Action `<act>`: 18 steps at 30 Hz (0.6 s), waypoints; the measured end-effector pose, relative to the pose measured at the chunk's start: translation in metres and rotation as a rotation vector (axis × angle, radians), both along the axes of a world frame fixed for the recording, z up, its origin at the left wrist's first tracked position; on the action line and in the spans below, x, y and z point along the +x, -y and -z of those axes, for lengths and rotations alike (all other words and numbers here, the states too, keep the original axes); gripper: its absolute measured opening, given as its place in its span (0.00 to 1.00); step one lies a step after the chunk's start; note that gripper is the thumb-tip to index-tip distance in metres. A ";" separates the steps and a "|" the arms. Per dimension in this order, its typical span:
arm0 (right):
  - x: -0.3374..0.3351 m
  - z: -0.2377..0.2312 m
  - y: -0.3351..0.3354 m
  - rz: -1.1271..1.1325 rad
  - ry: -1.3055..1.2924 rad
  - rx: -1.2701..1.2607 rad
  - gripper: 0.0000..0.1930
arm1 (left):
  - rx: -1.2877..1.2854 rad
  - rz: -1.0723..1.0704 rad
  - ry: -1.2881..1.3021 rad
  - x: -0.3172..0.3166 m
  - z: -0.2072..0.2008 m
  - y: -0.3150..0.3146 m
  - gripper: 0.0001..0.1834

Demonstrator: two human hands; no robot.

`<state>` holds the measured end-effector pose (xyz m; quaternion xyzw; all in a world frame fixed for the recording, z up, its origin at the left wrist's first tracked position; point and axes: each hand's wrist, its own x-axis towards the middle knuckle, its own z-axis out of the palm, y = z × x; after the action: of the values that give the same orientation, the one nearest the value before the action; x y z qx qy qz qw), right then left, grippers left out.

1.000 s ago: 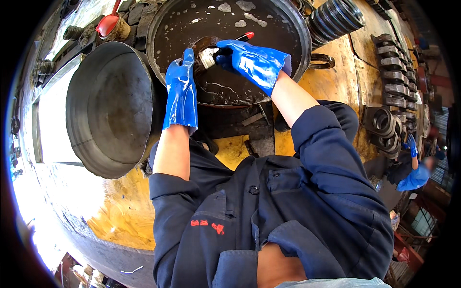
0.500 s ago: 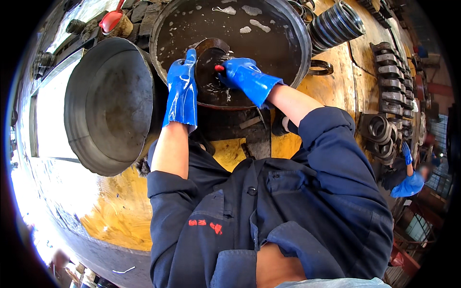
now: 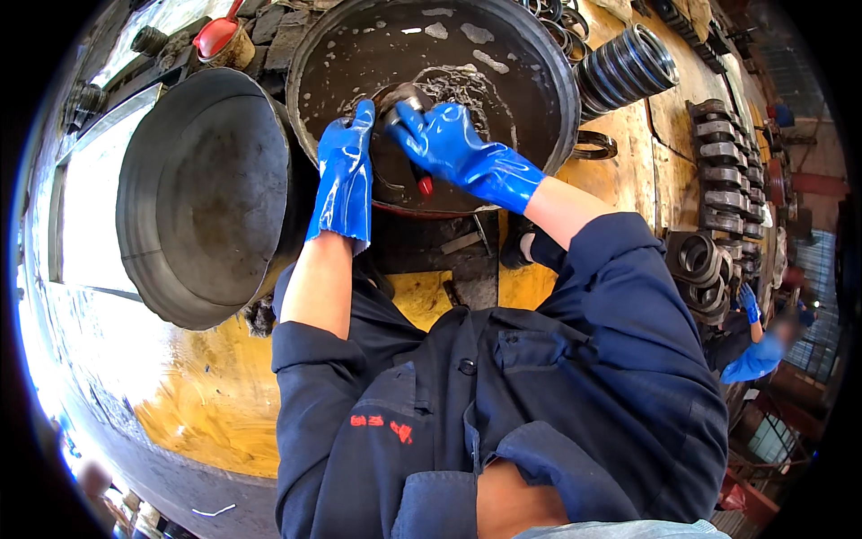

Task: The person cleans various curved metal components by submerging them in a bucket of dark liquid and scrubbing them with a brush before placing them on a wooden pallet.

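A dark, curved metal ring (image 3: pixel 388 96) sits partly in the murky liquid of a large round basin (image 3: pixel 570 103). My left hand (image 3: pixel 346 157), in a blue rubber glove, is closed on the ring's left side with the thumb pointing up. Closed around a red-handled tool (image 3: pixel 425 186), my gloved right hand (image 3: pixel 444 148) presses near the ring's upper edge. Only the red end shows below the palm; the tool's head is hidden by the glove. Much of the ring's lower part is lost in the dark liquid.
An oval metal tub (image 3: pixel 202 193) stands left of the basin. To the right are a stack of dark rings (image 3: pixel 628 67), a single ring (image 3: pixel 594 145) and a row of machined metal parts (image 3: pixel 718 166). A red scoop (image 3: pixel 215 38) lies upper left. Another person (image 3: pixel 756 355) is far right.
My right hand has moved up and left over the ring, its wrist turning so the red handle end points down. Ripples and foam now spread in the liquid. My left hand stays nearly in place.
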<state>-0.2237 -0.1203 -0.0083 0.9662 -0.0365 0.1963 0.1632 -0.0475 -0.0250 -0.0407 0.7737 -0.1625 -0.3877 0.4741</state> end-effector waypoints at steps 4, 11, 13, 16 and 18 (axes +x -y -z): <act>0.008 0.018 0.006 0.414 -0.234 0.261 0.13 | -0.078 -0.040 -0.063 0.004 0.012 0.005 0.32; 0.017 -0.006 0.007 0.947 -0.573 1.017 0.19 | -0.057 -0.026 -0.083 0.001 0.008 0.004 0.31; 0.000 -0.004 0.011 0.740 -0.442 1.238 0.20 | -0.091 -0.021 -0.082 0.003 0.013 0.004 0.31; -0.021 -0.028 0.006 0.648 -0.353 1.665 0.21 | 0.043 -0.007 0.046 0.000 0.001 0.001 0.30; -0.025 -0.012 0.010 0.734 -0.348 1.803 0.21 | -0.047 -0.031 0.022 -0.001 0.007 0.000 0.30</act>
<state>-0.2489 -0.1299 0.0040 0.6730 -0.4452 -0.1126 -0.5798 -0.0482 -0.0254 -0.0475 0.7688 -0.1648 -0.3681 0.4963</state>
